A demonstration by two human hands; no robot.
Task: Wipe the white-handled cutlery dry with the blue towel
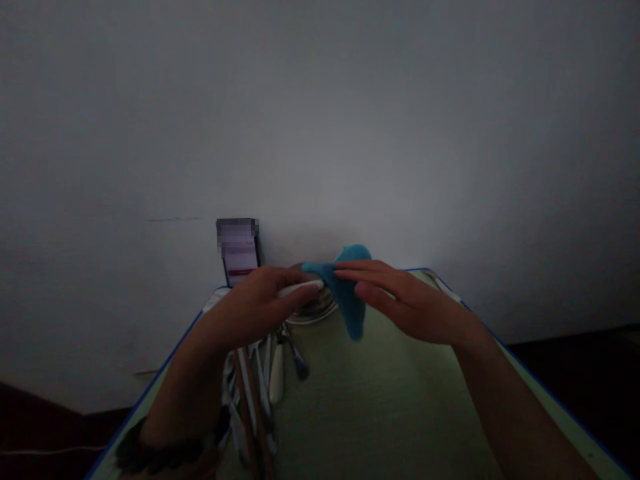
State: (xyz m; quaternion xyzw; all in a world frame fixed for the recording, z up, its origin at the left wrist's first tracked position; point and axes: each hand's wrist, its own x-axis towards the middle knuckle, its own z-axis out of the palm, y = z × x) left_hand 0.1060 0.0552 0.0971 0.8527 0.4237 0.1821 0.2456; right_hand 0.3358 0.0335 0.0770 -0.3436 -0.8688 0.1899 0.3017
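Note:
Above the table, my left hand is closed around the white handle of a utensil. The utensil's far end goes under a blue cloth, so its kind is hidden. My right hand pinches that cloth between thumb and fingers, and the cloth's lower corner hangs down. Both hands are close together at the same height. Behind and below them sits a round metal-rimmed dish, partly covered by the left hand and the cloth.
Several utensils lie below my left forearm, among them a white-handled one and brown sticks. A phone leans against the wall. The green table has a blue edge.

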